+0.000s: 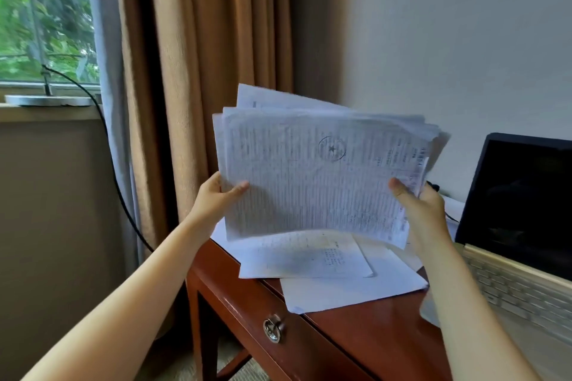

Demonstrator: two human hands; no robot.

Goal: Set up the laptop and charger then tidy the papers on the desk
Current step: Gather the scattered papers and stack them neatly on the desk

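Observation:
I hold a stack of printed papers upright above the desk. My left hand grips its left edge with the thumb on the front sheet. My right hand grips its right edge the same way. The sheets fan out unevenly at the top and right. Several loose papers lie flat on the reddish wooden desk under the stack. An open laptop with a dark screen and pale keyboard stands at the right of the desk. A thin dark cable shows between my right hand and the laptop; no charger brick is in view.
The desk has a drawer with a metal ring pull at its front. Brown curtains hang behind the desk's left end. A window is at the far left, with a black cord running down from its sill. A plain wall stands behind.

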